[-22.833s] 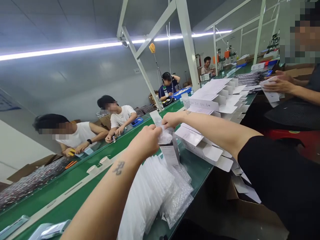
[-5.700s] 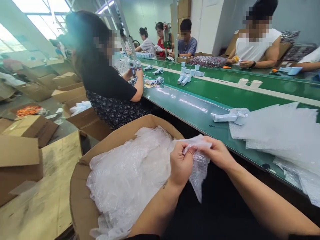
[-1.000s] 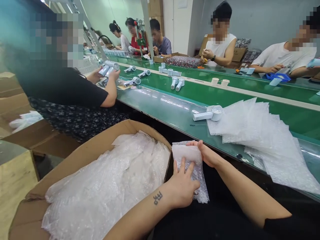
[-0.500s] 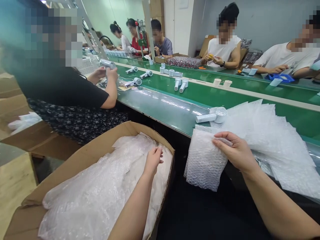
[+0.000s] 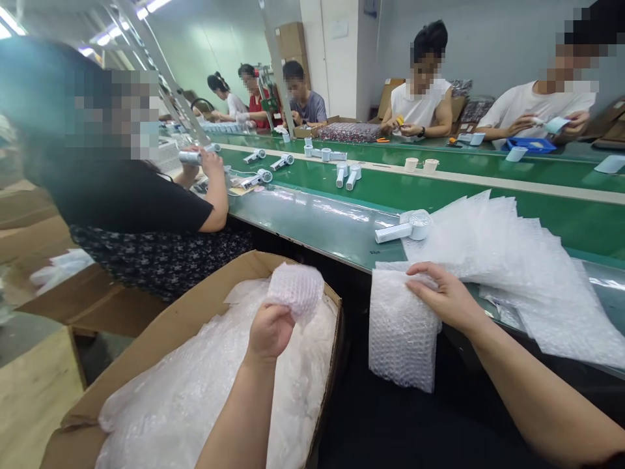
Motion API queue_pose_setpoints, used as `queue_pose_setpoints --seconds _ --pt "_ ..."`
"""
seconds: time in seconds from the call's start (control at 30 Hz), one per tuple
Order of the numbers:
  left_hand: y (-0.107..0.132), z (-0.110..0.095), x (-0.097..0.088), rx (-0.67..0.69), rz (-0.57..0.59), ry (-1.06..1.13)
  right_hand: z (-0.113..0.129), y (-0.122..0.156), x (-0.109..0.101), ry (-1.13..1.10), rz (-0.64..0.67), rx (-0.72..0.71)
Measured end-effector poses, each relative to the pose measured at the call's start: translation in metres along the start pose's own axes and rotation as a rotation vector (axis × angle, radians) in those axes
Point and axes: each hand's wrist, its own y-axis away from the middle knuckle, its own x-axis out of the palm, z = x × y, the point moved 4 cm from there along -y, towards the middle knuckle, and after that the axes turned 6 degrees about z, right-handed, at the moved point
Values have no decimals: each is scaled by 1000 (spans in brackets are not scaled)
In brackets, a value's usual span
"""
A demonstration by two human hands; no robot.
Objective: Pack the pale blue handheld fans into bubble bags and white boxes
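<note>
My left hand (image 5: pixel 268 330) is closed round a crumpled bubble-wrap bag (image 5: pixel 295 289), lifted just above the cardboard box (image 5: pixel 195 296) full of bubble-wrap bags at my left. My right hand (image 5: pixel 445 298) pinches the top of another bubble-wrap bag (image 5: pixel 401 332) that hangs over the near edge of the green table (image 5: pixel 322 221). A fanned pile of bubble-wrap bags (image 5: pixel 508 260) lies on the table beside my right hand. A small white handheld fan (image 5: pixel 401 228) lies at the pile's left end.
A co-worker in a black top (image 5: pixel 131 208) sits close on my left, holding a white fan. Several people work along the far side of the green conveyor (image 5: pixel 439 189), which carries more white fans (image 5: pixel 346 174) and cups. Cardboard boxes (image 5: pixel 83 299) stand on the floor at left.
My left hand has closed on a bag and raised it out of the box. My right hand has set its bag at the table edge by the pile.
</note>
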Motion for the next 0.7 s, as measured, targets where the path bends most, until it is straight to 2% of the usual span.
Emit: queue_pose_setpoints --seconds 0.07,0.13,0.17,0.23,0.33,0.47,0.6,0.7 --pt "21 -41 27 247 152 -194 -3 -8 12 -96 117 63" --pt "48 -63 72 456 381 -585 -3 -15 18 -214 205 117" --pt "61 -64 95 538 493 -805 -2 -18 18 -289 222 149" --pt "84 -53 136 669 663 -1180 -2 -18 9 -450 192 214" --pt "100 -24 178 770 808 -1499 -5 -7 -14 -597 48 258" --pt "101 -3 215 858 983 -1600 -12 21 -40 -713 -143 193" --pt "107 -5 243 974 1120 -1580 -29 52 -63 -959 -349 245" --pt "114 -6 266 1053 1160 -1553 -36 78 -81 -1048 -389 291"
